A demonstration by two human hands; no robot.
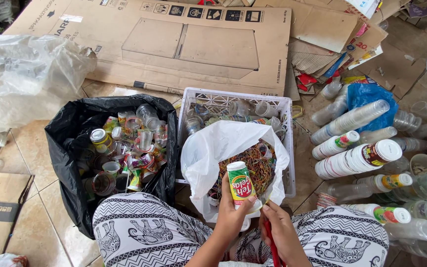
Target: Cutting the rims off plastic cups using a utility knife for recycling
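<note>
The left hand [231, 217] is wrapped around a small plastic cup [241, 185] with a green and yellow printed label and a white rim, holding it bottom-up just in front of the white plastic crate [286, 148]. The right hand [281, 230] is closed narrowly on a thin red tool [272, 247], perhaps a small cutter, though its tip is hidden where the fingers meet the base of the cup. Inside the crate lies an open white bag [213, 146] filled with a tangle of coloured rubber bands [255, 165]. Left of the crate, a black bag [67, 128] holds loose clear and labelled cups. Right of the crate, long nested stacks of cups [352, 155] lie on their sides on the floor, and flattened cardboard [174, 42] is spread beyond the crate's far edge. The step in hand looks like working at the cup's sealed edge or label; it would go best with the cup held steady near its middle so the thin wall is not crushed, the red tool angled away from the holding fingers, and the work kept over the white bag so that scraps fall in.
</note>
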